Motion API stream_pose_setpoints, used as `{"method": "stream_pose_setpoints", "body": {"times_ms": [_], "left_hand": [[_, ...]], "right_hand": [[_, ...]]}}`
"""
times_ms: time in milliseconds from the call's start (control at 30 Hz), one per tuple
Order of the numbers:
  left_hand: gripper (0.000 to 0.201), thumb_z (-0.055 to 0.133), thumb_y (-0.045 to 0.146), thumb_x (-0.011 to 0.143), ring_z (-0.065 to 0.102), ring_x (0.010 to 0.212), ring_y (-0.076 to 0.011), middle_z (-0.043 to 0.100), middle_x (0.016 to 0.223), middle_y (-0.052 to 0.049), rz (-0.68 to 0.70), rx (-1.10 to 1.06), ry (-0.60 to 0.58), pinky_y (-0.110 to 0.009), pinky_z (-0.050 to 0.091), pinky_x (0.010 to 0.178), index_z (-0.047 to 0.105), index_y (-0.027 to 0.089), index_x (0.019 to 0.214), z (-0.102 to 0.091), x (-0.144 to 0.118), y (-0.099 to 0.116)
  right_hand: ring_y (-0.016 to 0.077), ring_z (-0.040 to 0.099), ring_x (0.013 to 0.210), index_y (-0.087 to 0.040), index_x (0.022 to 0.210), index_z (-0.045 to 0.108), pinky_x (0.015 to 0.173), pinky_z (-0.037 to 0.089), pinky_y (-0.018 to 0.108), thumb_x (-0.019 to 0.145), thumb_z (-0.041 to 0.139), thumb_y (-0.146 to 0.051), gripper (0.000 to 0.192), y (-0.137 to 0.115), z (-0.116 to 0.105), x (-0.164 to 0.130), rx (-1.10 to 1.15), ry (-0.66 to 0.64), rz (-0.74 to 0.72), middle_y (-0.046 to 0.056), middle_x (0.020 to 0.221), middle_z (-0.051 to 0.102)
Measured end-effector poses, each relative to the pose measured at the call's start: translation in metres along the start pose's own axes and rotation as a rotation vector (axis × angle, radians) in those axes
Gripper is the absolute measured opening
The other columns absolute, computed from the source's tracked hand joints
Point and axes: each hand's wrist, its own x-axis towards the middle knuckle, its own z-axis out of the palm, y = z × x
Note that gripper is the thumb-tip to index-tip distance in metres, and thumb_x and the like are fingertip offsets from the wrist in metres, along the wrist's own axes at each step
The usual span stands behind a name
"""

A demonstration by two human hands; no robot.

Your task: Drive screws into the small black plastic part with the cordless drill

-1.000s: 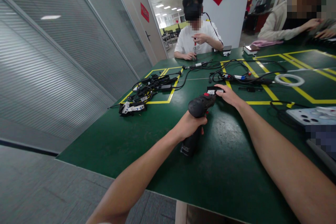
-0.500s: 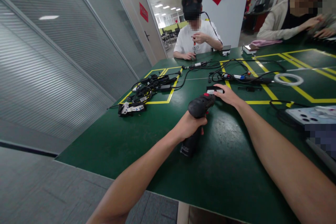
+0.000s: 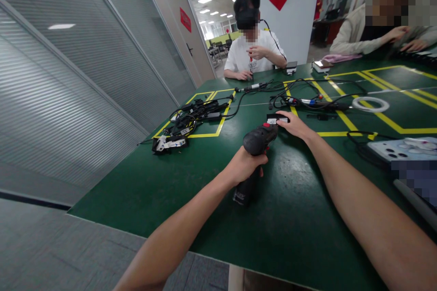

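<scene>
My left hand [image 3: 248, 163] is wrapped round the grip of a black cordless drill [image 3: 256, 141] with a red button on top. The drill's nose points away from me, towards a small black box with a white label [image 3: 272, 120]. At the right end of that box, my right hand [image 3: 292, 123] has its fingers closed on it. The box rests on the green table [image 3: 205, 200]. The drill's tip is hidden behind its body, so I cannot tell whether it touches the box.
Tangled black cables and adapters [image 3: 198, 116] lie on the left. Further right are a pen-like tool [image 3: 307, 102], a white ring [image 3: 370, 104] and a phone [image 3: 399, 149]. Yellow tape [image 3: 336, 134] marks areas. Across the table a person in a white shirt [image 3: 235, 57] holds a screwdriver; another sits at right.
The view has shifted slightly, so most things sit a little further left in it. Both hands keep the same hold on the drill and the box.
</scene>
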Motion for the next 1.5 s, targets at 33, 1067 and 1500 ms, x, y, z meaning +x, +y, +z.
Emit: {"method": "stream_pose_setpoints", "body": {"times_ms": [33,1067,1500], "left_hand": [[0.02,0.062,0.016,0.069,0.053,0.045,-0.0073,0.054,0.073,0.003,-0.017,0.008,0.007,-0.022,0.046,0.044,0.056,0.014,0.088,0.0,0.0,0.001],[0.07,0.079,0.047,0.062,0.063,0.097,-0.0291,0.059,0.115,-0.011,0.188,1.162,-0.363,-0.036,0.049,0.079,0.055,0.02,0.122,-0.007,-0.024,-0.005],[0.08,0.075,0.057,0.066,0.059,0.107,-0.0264,0.055,0.123,-0.009,0.133,1.058,-0.495,-0.035,0.047,0.089,0.05,0.021,0.133,-0.016,-0.02,0.0]], "right_hand": [[0.0245,0.059,0.112,-0.022,0.132,0.059,0.103,0.044,0.041,0.082,0.061,-0.037,0.053,0.0,0.0,0.0,0.0,0.0,-0.002,0.009,0.125,0.06],[0.0253,0.059,0.115,-0.019,0.118,0.07,0.104,0.04,0.042,0.09,0.048,-0.033,0.038,-0.002,-0.003,0.002,0.144,0.035,0.052,0.009,0.124,0.067],[0.0255,0.063,0.104,-0.017,0.108,0.074,0.097,0.043,0.039,0.084,0.059,-0.034,0.033,-0.019,-0.01,-0.008,0.186,0.024,0.058,0.008,0.112,0.072]]}}
